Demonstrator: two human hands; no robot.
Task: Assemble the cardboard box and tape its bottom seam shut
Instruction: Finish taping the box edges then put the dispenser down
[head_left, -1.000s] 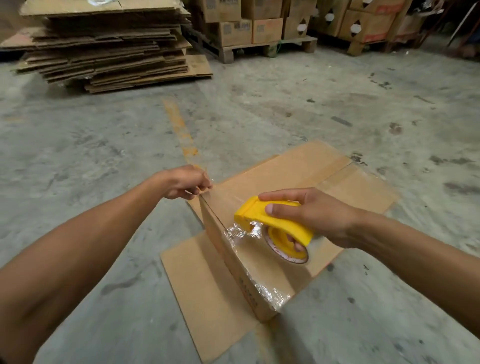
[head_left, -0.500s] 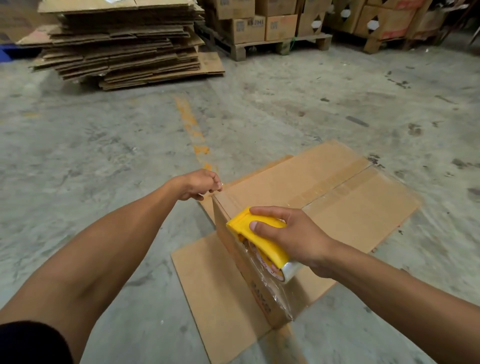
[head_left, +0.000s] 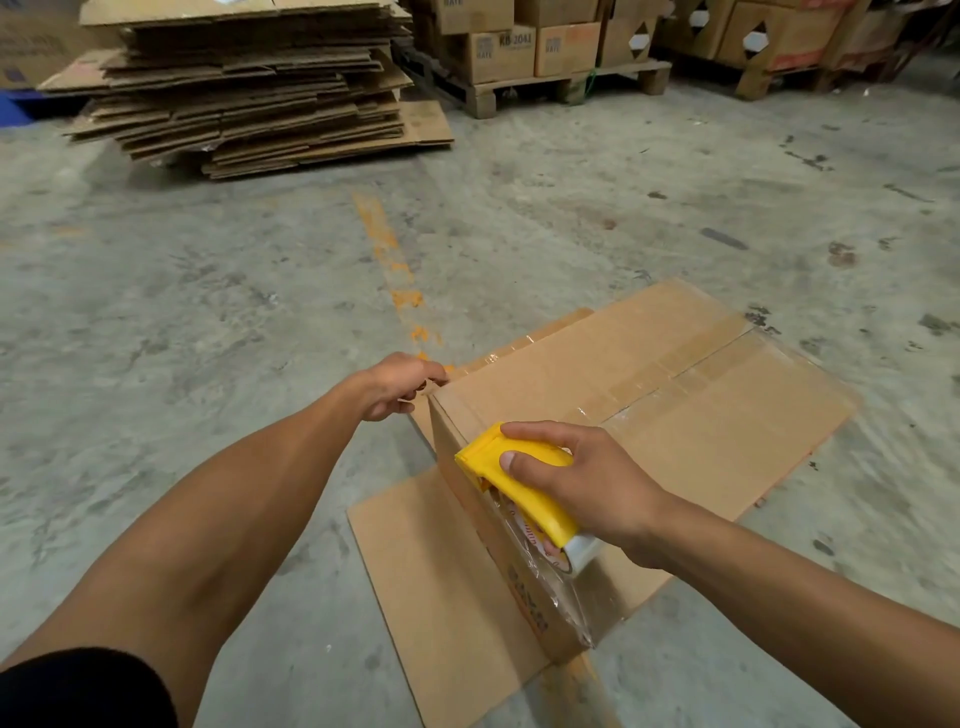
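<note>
Grey concrete floor (head_left: 208, 322) is seen all around, with flattened cardboard (head_left: 244, 88) stacked at upper left and boxes on a pallet (head_left: 561, 85) at top centre. At lower centre the cardboard box (head_left: 691, 415) is lying with clear tape along its seam. Its corner is pinched by the left hand (head_left: 397, 387); the yellow tape dispenser (head_left: 519, 486) is gripped by the right hand (head_left: 587, 480) at the near edge.

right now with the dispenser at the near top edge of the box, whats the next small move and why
Probably draw the yellow tape dispenser along the top seam: clear tape already hangs down the box's near side, the right hand grips the dispenser, and the left hand steadies the corner.
</note>
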